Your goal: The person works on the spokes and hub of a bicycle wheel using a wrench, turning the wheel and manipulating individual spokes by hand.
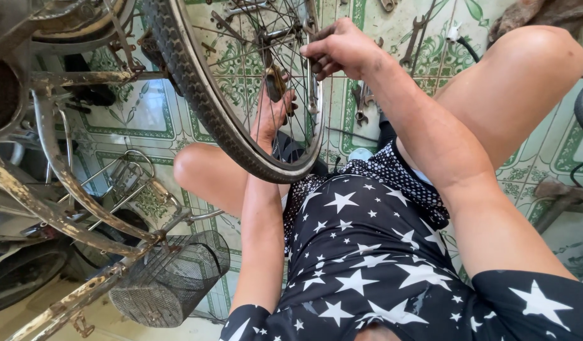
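A rusty bicycle frame (58, 202) fills the nine o'clock side, its wire mesh basket (171, 281) at seven o'clock. At twelve o'clock stands the bicycle wheel (222, 120), black tyre around thin spokes, above a green patterned tile floor (146, 113). The seated person's left hand (274, 113) reaches through the spokes, fingers wrapped around a small dark tool (276, 82) near the hub. The right hand (342, 47), at one o'clock, pinches its fingers together on a spoke. Wrenches (418, 38) lie on the tiles beyond.
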